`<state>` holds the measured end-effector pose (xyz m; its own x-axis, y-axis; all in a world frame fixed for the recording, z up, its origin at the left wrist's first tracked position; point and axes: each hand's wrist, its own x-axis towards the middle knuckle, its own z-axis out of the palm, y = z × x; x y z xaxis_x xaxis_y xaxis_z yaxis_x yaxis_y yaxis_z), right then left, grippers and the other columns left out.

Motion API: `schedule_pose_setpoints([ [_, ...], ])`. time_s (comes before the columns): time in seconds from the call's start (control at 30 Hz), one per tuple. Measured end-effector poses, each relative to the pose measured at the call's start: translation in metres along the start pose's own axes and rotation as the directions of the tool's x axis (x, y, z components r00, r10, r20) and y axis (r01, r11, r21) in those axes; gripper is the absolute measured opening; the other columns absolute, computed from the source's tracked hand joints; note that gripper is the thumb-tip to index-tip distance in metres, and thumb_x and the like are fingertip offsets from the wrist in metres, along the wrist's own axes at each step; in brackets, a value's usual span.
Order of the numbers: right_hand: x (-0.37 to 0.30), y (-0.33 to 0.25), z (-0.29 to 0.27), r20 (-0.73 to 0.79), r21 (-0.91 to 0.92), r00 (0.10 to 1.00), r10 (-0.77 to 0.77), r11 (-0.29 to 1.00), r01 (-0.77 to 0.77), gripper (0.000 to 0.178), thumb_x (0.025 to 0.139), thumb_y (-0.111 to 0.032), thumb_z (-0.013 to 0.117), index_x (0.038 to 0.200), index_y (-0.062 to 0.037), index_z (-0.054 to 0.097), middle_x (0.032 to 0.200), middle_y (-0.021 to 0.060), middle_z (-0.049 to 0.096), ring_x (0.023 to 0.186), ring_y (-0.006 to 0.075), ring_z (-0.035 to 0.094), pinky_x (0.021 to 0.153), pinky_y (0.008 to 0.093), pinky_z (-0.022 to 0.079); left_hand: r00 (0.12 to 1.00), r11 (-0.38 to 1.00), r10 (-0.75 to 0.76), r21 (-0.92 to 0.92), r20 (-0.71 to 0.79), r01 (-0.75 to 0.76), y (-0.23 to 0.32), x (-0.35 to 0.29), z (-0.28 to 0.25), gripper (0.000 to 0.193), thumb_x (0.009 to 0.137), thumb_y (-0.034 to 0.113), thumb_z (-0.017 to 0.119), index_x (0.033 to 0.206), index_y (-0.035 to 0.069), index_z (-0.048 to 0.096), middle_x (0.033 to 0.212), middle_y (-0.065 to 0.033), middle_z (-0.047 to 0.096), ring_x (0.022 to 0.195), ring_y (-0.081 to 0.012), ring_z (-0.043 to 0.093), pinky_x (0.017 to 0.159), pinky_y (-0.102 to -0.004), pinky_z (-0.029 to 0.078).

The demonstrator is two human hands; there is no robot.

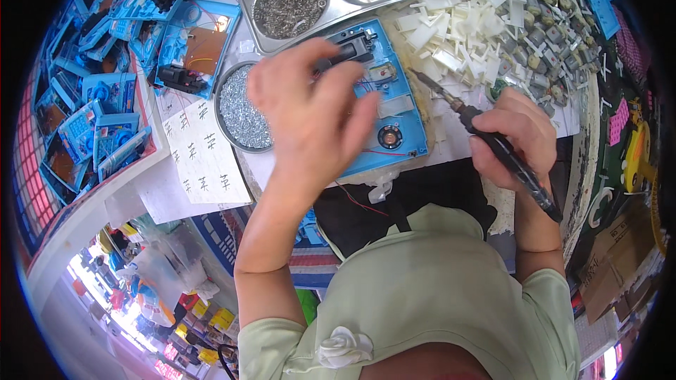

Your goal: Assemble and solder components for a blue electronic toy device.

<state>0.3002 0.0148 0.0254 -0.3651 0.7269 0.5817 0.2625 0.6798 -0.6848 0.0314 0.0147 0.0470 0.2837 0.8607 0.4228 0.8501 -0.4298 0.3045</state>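
A soldering iron (496, 142) with a black handle and thin metal tip is gripped in my right hand (517, 137), its tip pointing up and left toward the blue plastic casing (405, 109). My left hand (310, 105) hovers over the casing's left side and the round metal dish (243, 109) of tiny silvery parts. Its fingers are bent but apart, slightly blurred, with nothing seen between them. In the casing sit a black part (352, 48), a small motor (382, 72), a round speaker (389, 137) and thin wires. My left hand hides part of both casing and dish.
Blue casings (105, 112) are heaped at the left, with another open one (193, 46) beside them. A steel tray (338, 10) with small metal springs lies at the back. White plastic pieces (451, 35) and several small motors (539, 35) are piled right. A handwritten sheet (204, 155) lies left.
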Motion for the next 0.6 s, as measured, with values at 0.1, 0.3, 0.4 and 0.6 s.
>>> schedule_pose_setpoints([
  [0.1, -0.005, 0.004, -0.006, -0.024, -0.035, 1.000, 0.018, 0.999, -0.019, 0.027, 0.072, 0.001, 0.076, 0.098, -0.0002, 0.067, 0.067, 0.0073, 0.058, 0.054, 0.0227, 0.050, 0.051, 0.0315, 0.039, 0.997, 0.987, -0.063, -0.152, -0.053, 0.054, -0.027, -0.017, -0.019, 0.023, 0.079, 0.004, 0.073, 0.103, 0.006, 0.073, 0.110, -0.0113, 0.063, 0.100, -0.0284, 0.059, 0.089, -0.0384, 0.046],
  [0.3, 0.004, 0.003, 0.000, 0.008, 0.007, 1.000, 0.007, 1.000, -0.007, 0.027, 0.078, 0.000, 0.074, 0.103, 0.0019, 0.064, 0.072, 0.0084, 0.059, 0.058, 0.0195, 0.050, 0.054, 0.0317, 0.037, 0.983, 0.964, 0.179, -0.207, 0.039, -0.168, -0.024, -0.017, -0.002, 0.029, 0.076, 0.005, 0.077, 0.104, 0.010, 0.073, 0.092, -0.0037, 0.066, 0.084, -0.0246, 0.066, 0.068, -0.0359, 0.049],
  [0.4, 0.008, -0.005, 0.001, 0.017, 0.000, 1.000, -0.018, 1.000, 0.018, 0.027, 0.080, 0.001, 0.073, 0.105, 0.0021, 0.063, 0.074, 0.0085, 0.059, 0.060, 0.0193, 0.049, 0.056, 0.0324, 0.036, 0.973, 0.951, 0.215, -0.243, 0.080, -0.190, -0.023, -0.010, 0.012, 0.030, 0.074, 0.002, 0.078, 0.103, 0.010, 0.073, 0.092, -0.0035, 0.067, 0.082, -0.0251, 0.066, 0.069, -0.0363, 0.051],
  [0.6, 0.003, -0.004, -0.007, -0.045, 0.011, 0.999, 0.009, 1.000, -0.008, 0.025, 0.075, -0.001, 0.077, 0.098, 0.0032, 0.067, 0.070, 0.0083, 0.061, 0.055, 0.0177, 0.049, 0.052, 0.0286, 0.036, 0.980, 0.910, 0.177, -0.394, 0.089, -0.128, -0.031, -0.012, 0.008, 0.028, 0.075, -0.005, 0.077, 0.101, 0.005, 0.076, 0.093, -0.0092, 0.070, 0.082, -0.0236, 0.070, 0.072, -0.0326, 0.055],
])
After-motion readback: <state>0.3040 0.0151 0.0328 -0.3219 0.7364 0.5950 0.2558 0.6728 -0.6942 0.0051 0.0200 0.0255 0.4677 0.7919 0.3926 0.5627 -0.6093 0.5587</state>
